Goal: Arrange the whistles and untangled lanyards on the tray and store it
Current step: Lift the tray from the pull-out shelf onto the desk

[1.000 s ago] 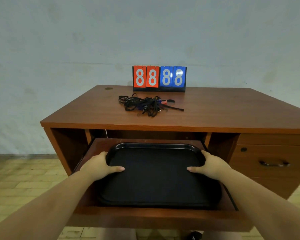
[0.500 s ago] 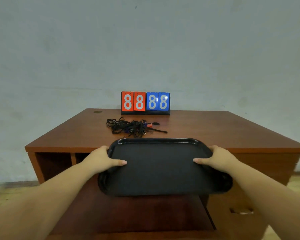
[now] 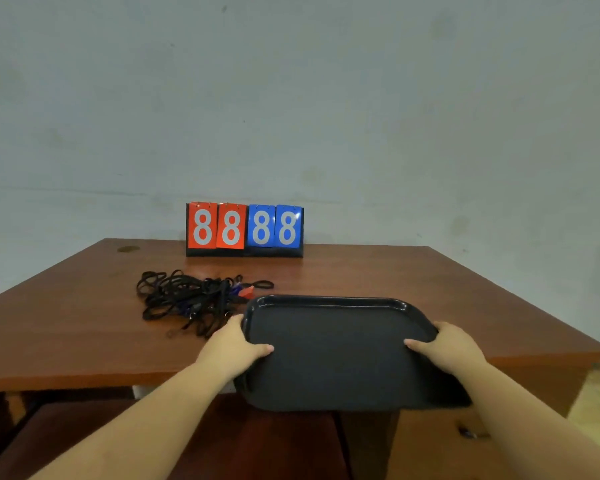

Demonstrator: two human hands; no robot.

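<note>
A black rectangular tray (image 3: 336, 355) hangs over the front right part of the wooden desk (image 3: 395, 282), its near edge past the desk's front. My left hand (image 3: 234, 346) grips its left rim, thumb on top. My right hand (image 3: 445, 346) grips the right rim the same way. A tangled heap of black lanyards (image 3: 184, 299) lies on the desk just left of the tray, with a red whistle (image 3: 247, 291) and a blue one (image 3: 235, 289) showing at its right side. The tray carries nothing.
A flip scoreboard (image 3: 245, 229) reading 8888 stands at the back of the desk against the wall. Below the desk front a pull-out shelf (image 3: 257, 441) stands open. A drawer with a handle (image 3: 471, 434) is at lower right.
Both hands lifted the tray out of the pull-out shelf, raised it above desk level and carried it forward and to the right over the desk top.
</note>
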